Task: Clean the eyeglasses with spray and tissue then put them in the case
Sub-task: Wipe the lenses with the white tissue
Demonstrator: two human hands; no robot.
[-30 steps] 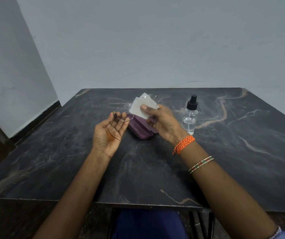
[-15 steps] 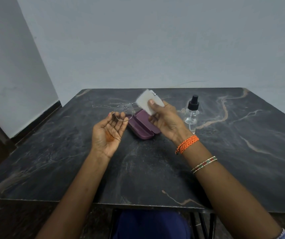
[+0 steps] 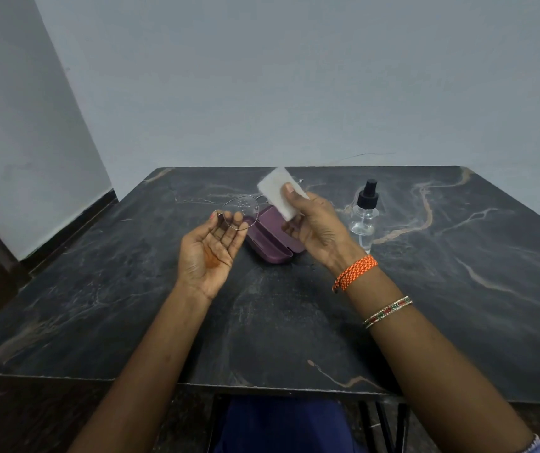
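Observation:
My left hand [image 3: 208,253], palm up, holds thin wire-rimmed eyeglasses [image 3: 241,212] at its fingertips, with droplets on the nearer lens. The far lens is hidden behind a folded white tissue [image 3: 278,192], which my right hand [image 3: 316,227] pinches with the thumb on top. Below and between the hands an open purple glasses case [image 3: 270,241] lies on the dark marble table [image 3: 295,322]. A clear spray bottle with a black pump top [image 3: 365,214] stands upright just right of my right hand.
The table's near edge [image 3: 196,382] runs across the lower frame with my lap below it. A grey wall rises behind the table, and a second wall with dark skirting closes in on the left.
My right hand has carried the tissue to the right and slightly up along the glasses, uncovering the nearer lens. My left hand has stayed almost still.

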